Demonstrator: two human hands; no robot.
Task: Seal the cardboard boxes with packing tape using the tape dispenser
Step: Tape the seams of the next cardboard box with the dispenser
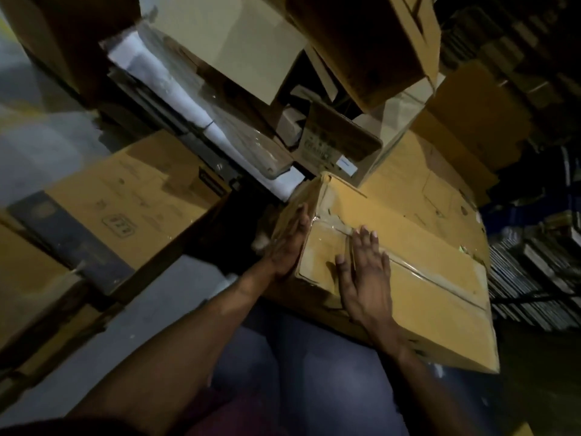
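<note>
Both hands lie flat and holding nothing: the right hand [366, 278] presses the taped seam atop the cardboard box [434, 287] at four o'clock, the left hand [290, 242] braces its end, probably to make the tape [333, 229] stick.

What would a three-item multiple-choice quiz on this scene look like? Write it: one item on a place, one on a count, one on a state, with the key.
1. Where does the right hand lie?
A. on top of the box
B. on the floor
C. on the person's knee

2. How many hands touch the box?
A. none
B. one
C. two

3. How is the box's top seam?
A. flaps standing open
B. flaps shut, with clear tape along the seam
C. cut away

Key:
1 A, the right hand lies flat on the top, fingers straight, over the seam.
2 C, the left hand presses flat on the box's end while the right presses the top.
3 B, a glossy strip runs along the closed flaps; no dispenser is in view.
</note>
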